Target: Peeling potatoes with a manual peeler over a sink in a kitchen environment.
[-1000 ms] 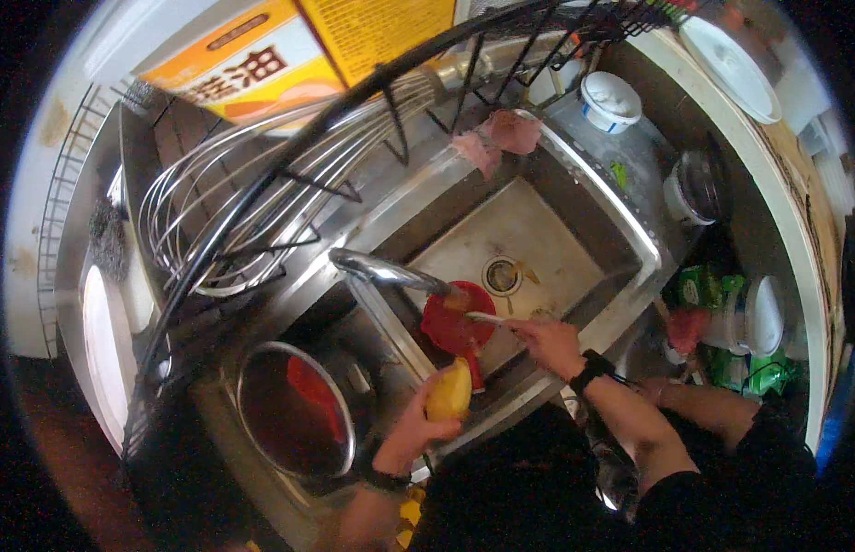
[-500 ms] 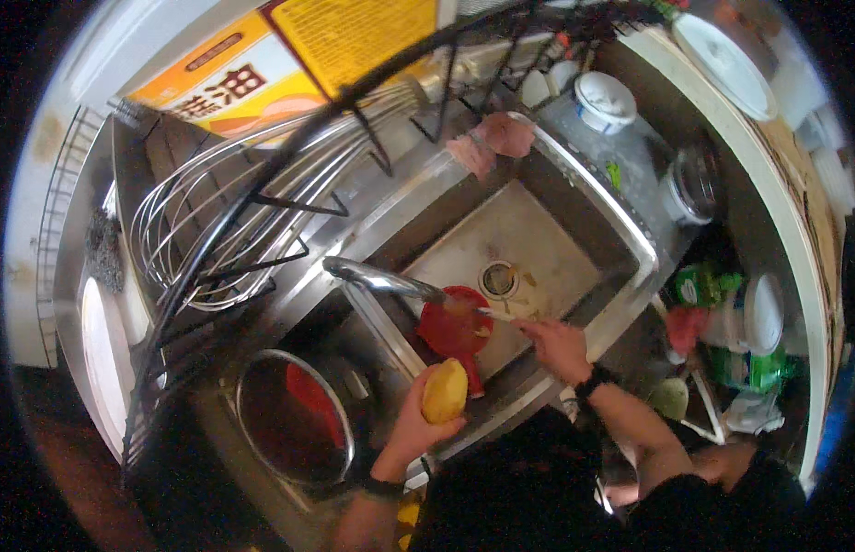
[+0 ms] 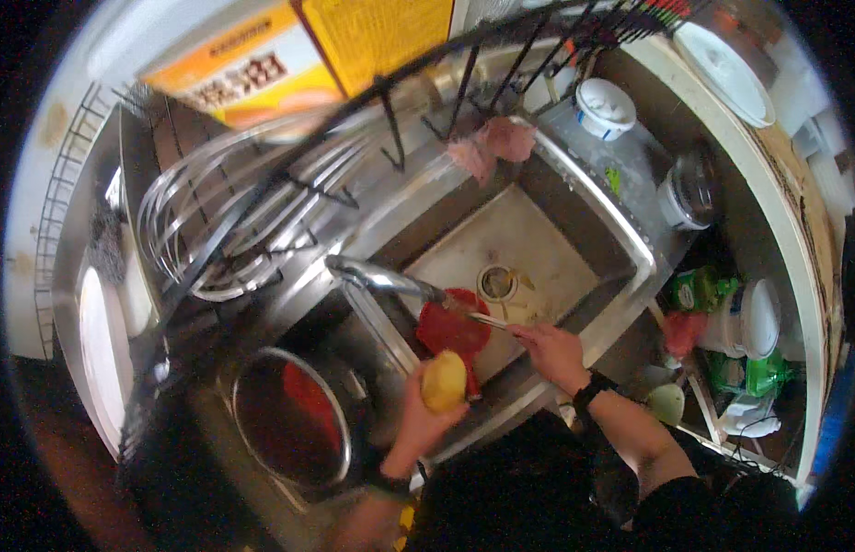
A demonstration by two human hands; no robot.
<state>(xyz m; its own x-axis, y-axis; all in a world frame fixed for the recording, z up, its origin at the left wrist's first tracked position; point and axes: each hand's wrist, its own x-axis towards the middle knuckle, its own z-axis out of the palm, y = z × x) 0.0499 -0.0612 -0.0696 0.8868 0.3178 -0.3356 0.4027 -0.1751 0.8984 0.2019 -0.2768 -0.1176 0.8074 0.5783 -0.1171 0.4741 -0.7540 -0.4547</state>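
Over the near corner of the steel sink (image 3: 547, 239), I see the left hand (image 3: 420, 416) closed around a yellow, potato-like piece (image 3: 444, 383), thumb wrapped to one side. The right hand (image 3: 554, 357) grips the handle end of a slim tool (image 3: 493, 321); its tip points over the basin, apart from the piece. I take this for peeling or trimming. I'd bring the piece lower over the basin, keep the left fingers behind the cutting edge, use short strokes leading away from them and turn the piece between passes; its smooth, rounded face may well slip.

Beneath, inside that near corner, sits a red vessel (image 3: 446, 333), round and plastic-looking, with a narrow handle toward the near edge. Left of the basin stands a round metal-rimmed pot (image 3: 346, 443). A curved, glossy chrome tap (image 3: 381, 274) reaches over the red vessel. Farther in, thin pale scraps lie by the round drain (image 3: 497, 283) on dull, stained steel. A limp pink thing (image 3: 507, 140), perhaps cloth, drapes the far corner; beyond stands a flat-sided yellow box (image 3: 381, 41).
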